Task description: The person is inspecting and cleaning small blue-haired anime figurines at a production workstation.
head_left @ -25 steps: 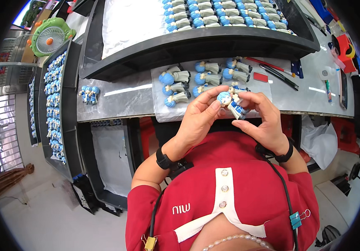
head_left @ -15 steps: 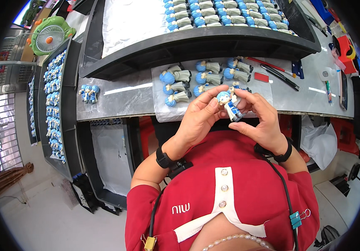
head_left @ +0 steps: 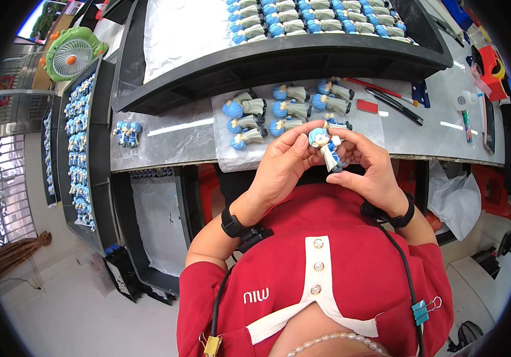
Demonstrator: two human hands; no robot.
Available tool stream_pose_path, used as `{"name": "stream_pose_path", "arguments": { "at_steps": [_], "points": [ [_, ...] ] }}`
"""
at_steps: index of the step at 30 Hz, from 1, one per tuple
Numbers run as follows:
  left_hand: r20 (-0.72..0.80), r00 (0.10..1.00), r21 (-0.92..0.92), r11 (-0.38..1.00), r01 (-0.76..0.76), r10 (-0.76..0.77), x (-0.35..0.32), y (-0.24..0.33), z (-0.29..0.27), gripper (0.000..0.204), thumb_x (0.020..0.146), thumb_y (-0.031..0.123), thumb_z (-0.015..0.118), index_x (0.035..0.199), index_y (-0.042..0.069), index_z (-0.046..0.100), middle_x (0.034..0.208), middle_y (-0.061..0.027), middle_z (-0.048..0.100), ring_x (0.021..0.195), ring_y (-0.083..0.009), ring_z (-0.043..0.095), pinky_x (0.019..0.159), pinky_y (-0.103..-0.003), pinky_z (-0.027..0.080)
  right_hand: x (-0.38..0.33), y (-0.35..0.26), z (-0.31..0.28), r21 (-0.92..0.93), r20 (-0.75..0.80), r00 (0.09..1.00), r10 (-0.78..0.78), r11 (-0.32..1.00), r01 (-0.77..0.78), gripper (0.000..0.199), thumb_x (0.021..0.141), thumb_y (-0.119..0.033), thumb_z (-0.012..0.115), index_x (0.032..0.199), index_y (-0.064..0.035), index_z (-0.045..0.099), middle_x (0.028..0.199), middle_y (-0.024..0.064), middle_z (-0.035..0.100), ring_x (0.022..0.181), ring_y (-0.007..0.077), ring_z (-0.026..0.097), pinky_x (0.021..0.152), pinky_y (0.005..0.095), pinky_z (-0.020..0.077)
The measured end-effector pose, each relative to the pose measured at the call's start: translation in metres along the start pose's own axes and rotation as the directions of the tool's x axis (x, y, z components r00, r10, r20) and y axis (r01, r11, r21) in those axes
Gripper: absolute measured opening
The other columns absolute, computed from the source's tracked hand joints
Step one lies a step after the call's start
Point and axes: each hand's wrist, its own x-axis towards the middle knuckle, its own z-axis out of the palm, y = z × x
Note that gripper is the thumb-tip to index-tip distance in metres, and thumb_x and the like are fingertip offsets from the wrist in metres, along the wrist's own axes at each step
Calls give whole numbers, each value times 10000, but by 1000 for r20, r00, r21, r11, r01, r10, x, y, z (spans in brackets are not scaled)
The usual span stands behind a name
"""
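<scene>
Between my two hands, just past the table's front edge, is a small doll figurine (head_left: 329, 152) with light blue hair and a white and blue outfit. Its head points up and away, and its dark feet point toward me. My left hand (head_left: 280, 166) is curled at the head and side of the figurine. My right hand (head_left: 374, 169) is bent round the other side, its thumb by the feet and its fingers partly behind the body. Beyond my hands, several similar figurines (head_left: 291, 109) lie in loose columns on a white sheet (head_left: 227, 162).
A large black tray (head_left: 279, 65) with rows of figurines stands at the back. A red pencil-like tool (head_left: 380, 88), a black pen (head_left: 395, 107) and a red block (head_left: 367, 106) lie right. Figurines (head_left: 127, 134) cluster left, near another filled tray (head_left: 102, 160) and a green fan (head_left: 70, 55).
The figurine has turned slightly in my fingers, its head now angled a bit more toward the right. My hands stay in nearly the same place.
</scene>
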Motion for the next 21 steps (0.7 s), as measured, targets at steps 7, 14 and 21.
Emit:
{"name": "stream_pose_path", "arguments": {
  "at_steps": [7, 14, 21],
  "points": [
    [-22, 1000, 1, 1000, 21, -21, -1, -2, 1, 428, 960, 271, 495, 1312, 34, 437, 1176, -71, 563, 1036, -154, 555, 902, -325, 442, -1, 1, -3, 23, 13, 1000, -5, 1000, 5, 606, 689, -59, 788, 1235, -44, 525, 851, 22, 576, 771, 81, 546, 685, 224, 476],
    [-24, 999, -1, 1000, 23, -23, -2, -3, -1, 422, 957, 273, 503, 1300, 35, 445, 1159, -69, 565, 1033, -155, 555, 902, -327, 442, -1, -2, 0, 74, 14, 999, 41, 996, -42, 582, 684, -62, 792, 1205, -36, 535, 856, 25, 602, 789, 85, 570, 696, 226, 480],
    [-46, 998, -67, 997, 41, -44, -4, -1, 3, 395, 944, 247, 539, 1283, 52, 479, 1071, -21, 586, 955, -87, 538, 849, -274, 438, 0, -4, 2, -103, 11, 1000, -28, 994, 29, 592, 649, -69, 807, 1179, -43, 544, 793, 21, 578, 742, 87, 554, 679, 227, 468]
  ]
}}
